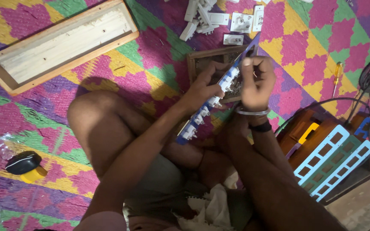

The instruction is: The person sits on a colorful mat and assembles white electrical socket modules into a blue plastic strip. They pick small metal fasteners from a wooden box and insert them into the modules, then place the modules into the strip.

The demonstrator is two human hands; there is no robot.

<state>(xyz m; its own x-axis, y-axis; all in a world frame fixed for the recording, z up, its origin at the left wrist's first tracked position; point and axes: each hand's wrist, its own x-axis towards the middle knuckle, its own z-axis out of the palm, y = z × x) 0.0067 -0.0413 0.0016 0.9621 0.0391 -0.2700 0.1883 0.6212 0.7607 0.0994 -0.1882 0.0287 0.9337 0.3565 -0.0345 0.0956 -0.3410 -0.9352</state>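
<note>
Above the crossed legs, a long blue switch plate point(213, 96) is held tilted over the colourful woven mat point(150, 72). Left hand point(204, 87) grips its middle; right hand point(257, 81) pinches its upper end, over a small wooden box point(202, 57).

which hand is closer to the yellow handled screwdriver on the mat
Right. The right hand grips the top of the blue switch frame, with the screwdriver off to its right. The left hand is further left.

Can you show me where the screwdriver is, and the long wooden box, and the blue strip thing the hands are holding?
Screwdriver point(337, 72): head view, on its yellow handle.
Long wooden box point(61, 42): head view, on the pale inside bottom.
Blue strip point(202, 113): head view, on its middle, between the white switches.
</note>
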